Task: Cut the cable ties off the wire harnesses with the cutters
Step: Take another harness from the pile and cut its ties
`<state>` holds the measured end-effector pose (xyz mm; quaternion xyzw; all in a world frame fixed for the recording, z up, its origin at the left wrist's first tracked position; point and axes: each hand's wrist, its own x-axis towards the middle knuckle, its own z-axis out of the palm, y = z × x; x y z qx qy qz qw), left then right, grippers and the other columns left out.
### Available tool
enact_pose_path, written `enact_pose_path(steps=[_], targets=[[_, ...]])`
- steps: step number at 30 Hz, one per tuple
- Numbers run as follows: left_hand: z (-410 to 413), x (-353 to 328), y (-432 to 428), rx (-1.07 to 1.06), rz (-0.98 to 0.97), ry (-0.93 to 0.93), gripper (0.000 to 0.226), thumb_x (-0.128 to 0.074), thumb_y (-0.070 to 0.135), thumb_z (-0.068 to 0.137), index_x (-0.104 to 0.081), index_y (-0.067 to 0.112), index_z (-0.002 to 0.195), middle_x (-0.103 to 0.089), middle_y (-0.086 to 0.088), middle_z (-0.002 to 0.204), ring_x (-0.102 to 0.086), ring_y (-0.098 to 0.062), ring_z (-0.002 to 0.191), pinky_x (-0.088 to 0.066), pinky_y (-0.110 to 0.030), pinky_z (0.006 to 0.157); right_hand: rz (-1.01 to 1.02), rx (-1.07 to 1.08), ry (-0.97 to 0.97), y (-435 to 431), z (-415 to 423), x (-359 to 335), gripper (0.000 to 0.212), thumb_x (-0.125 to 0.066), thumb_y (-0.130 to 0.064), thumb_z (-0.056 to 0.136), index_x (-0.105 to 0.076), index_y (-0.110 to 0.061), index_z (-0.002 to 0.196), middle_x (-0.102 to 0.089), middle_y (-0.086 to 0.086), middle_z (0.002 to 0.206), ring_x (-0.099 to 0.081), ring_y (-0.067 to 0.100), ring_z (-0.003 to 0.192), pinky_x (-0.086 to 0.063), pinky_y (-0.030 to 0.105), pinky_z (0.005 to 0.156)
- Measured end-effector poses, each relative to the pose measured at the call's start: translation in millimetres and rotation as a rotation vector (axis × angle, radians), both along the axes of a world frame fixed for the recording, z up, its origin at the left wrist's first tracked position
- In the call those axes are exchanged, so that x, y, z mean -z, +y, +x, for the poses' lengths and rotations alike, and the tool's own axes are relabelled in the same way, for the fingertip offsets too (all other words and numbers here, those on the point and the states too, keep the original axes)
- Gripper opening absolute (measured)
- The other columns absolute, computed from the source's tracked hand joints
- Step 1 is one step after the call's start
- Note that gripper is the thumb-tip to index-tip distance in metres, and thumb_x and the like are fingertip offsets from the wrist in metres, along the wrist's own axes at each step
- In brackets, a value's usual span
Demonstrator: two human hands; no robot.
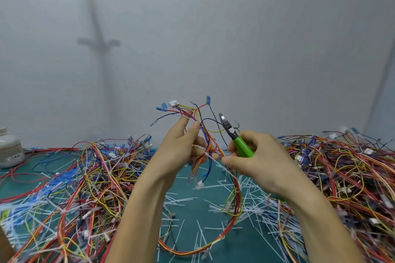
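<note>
Along near edge of worktop (183, 179): litter of cut ties (252, 190), tail loop of held harness (210, 145). Above mid-worktop: left hand (179, 147), fingers pinching the harness; right hand (265, 164), fingers curled round green cutters (237, 139), tip up, thumb beside white cable tie (215, 162). Harness heaps at left edge (92, 173) and right edge (346, 177). White jar (9, 149), far left corner.

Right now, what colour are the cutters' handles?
Bright green, on the cutters gripped by the right hand; the head view shows it.
</note>
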<state>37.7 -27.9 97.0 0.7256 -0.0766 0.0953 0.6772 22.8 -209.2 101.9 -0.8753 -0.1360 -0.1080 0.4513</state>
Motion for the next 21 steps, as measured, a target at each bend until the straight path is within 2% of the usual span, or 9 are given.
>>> enact_pose_path(steps=[4,5,7,9,11,14,16,18,21], targets=[[-4.5,-1.7,1.7,0.154,0.000,0.005,0.017,-0.044,0.025,0.105,-0.053,0.038,0.109,-0.067,0.006,0.071,-0.068,-0.020,0.063,-0.042,-0.040,0.076,-0.040,0.068,-0.065,0.9,3.8,2.5,0.021,-0.083,-0.031,0.074,-0.063,-0.026,0.077,-0.068,-0.012,0.067,-0.065,0.008,0.068,-0.054,0.031,0.069],[-5.3,-1.9,3.7,0.211,-0.018,-0.002,0.019,-0.049,0.022,0.103,-0.050,0.037,0.114,-0.069,0.004,0.076,-0.071,-0.023,0.068,-0.041,-0.041,0.076,-0.031,0.103,-0.092,1.3,4.8,3.7,0.022,-0.083,-0.031,0.074,-0.062,-0.026,0.076,-0.067,-0.011,0.067,-0.064,0.009,0.068,-0.053,0.029,0.066],[-6.8,-2.2,8.8,0.312,-0.082,0.003,0.044,-0.062,0.015,0.092,-0.043,0.028,0.129,-0.068,-0.003,0.085,-0.071,-0.030,0.078,-0.045,-0.049,0.081,0.004,0.168,-0.133,2.0,7.4,6.0,0.023,-0.083,-0.034,0.074,-0.061,-0.028,0.074,-0.065,-0.014,0.067,-0.062,0.006,0.067,-0.047,0.024,0.061],[-8.7,-2.2,12.1,0.394,-0.143,-0.007,0.064,-0.067,0.006,0.084,-0.042,0.034,0.135,-0.063,-0.011,0.089,-0.070,-0.032,0.083,-0.048,-0.060,0.090,0.047,0.207,-0.153,1.1,9.4,7.9,0.025,-0.083,-0.037,0.074,-0.061,-0.028,0.075,-0.065,-0.015,0.068,-0.061,0.002,0.066,-0.043,0.023,0.058],[-9.6,-2.6,11.5,0.403,-0.179,-0.022,0.071,-0.068,0.000,0.080,-0.045,0.040,0.134,-0.062,-0.011,0.087,-0.071,-0.032,0.084,-0.050,-0.058,0.092,0.080,0.216,-0.162,0.0,10.2,8.5,0.024,-0.083,-0.038,0.074,-0.061,-0.028,0.077,-0.066,-0.014,0.069,-0.061,0.002,0.066,-0.042,0.023,0.058],[-6.8,-2.2,6.9,0.337,-0.205,-0.024,0.075,-0.074,-0.004,0.076,-0.043,0.026,0.137,-0.063,-0.008,0.083,-0.071,-0.030,0.083,-0.052,-0.054,0.090,0.108,0.225,-0.197,0.3,8.9,6.6,0.020,-0.079,-0.037,0.077,-0.061,-0.027,0.076,-0.067,-0.012,0.067,-0.063,0.008,0.066,-0.047,0.027,0.061],[-5.3,-2.0,4.8,0.272,-0.207,-0.007,0.081,-0.074,0.000,0.073,-0.037,0.022,0.142,-0.064,-0.008,0.084,-0.072,-0.028,0.084,-0.055,-0.044,0.079,0.167,0.218,-0.216,0.7,6.4,3.2,0.018,-0.073,-0.037,0.081,-0.061,-0.025,0.075,-0.067,-0.007,0.067,-0.064,0.017,0.065,-0.054,0.036,0.065],[-4.1,-2.0,3.9,0.205,-0.223,0.004,0.084,-0.070,-0.004,0.078,-0.033,0.029,0.146,-0.070,-0.010,0.089,-0.073,-0.027,0.087,-0.054,-0.033,0.072,0.215,0.190,-0.223,-0.2,3.3,-1.0,0.020,-0.067,-0.041,0.085,-0.061,-0.025,0.075,-0.068,-0.002,0.067,-0.065,0.023,0.065,-0.057,0.046,0.070],[-1.9,-1.4,4.0,0.148,-0.252,0.001,0.088,-0.063,-0.013,0.083,-0.027,0.036,0.147,-0.073,-0.020,0.100,-0.073,-0.026,0.088,-0.050,-0.037,0.084,0.148,0.134,-0.187,-3.5,0.0,-5.6,0.034,-0.055,-0.055,0.086,-0.062,-0.024,0.076,-0.069,-0.005,0.070,-0.067,0.023,0.065,-0.056,0.050,0.073]])
